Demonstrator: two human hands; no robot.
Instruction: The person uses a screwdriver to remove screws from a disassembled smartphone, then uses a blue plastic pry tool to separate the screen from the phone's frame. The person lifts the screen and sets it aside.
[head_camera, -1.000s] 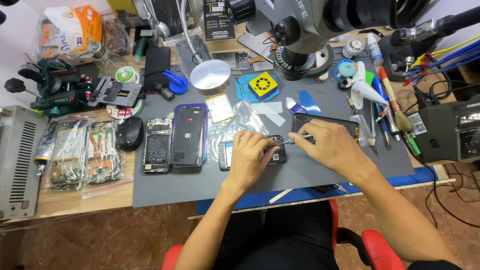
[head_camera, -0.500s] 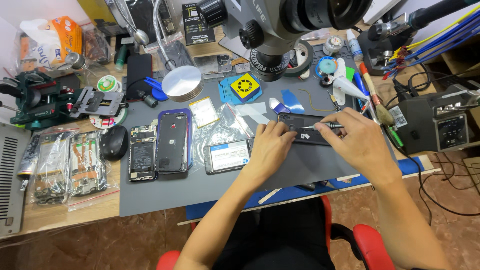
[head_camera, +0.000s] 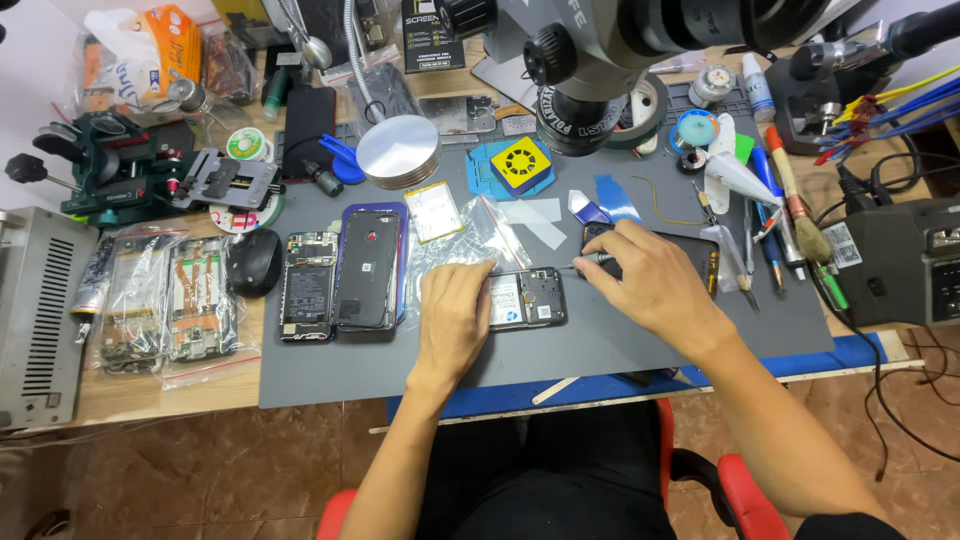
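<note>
I'm watching the view settle lower over the bench than it was a second ago — the hands have slid from the far right of the grey mat toward its middle, and the opened phone has come along with them, so the work on it is carrying on at a closer, steadier spot. The left hand is lying flat, fingers together, pressing down on the phone's left end and pinning it to the mat. The right hand is closing around a thin screwdriver, fingers pinched on its grip, the tip pointing left toward the phone's upper right corner — I cannot tell whether it is touching. The phone is sitting between the two hands, just under the screwdriver tip. To the left, a purple-cased phone is lying apart, untouched.
</note>
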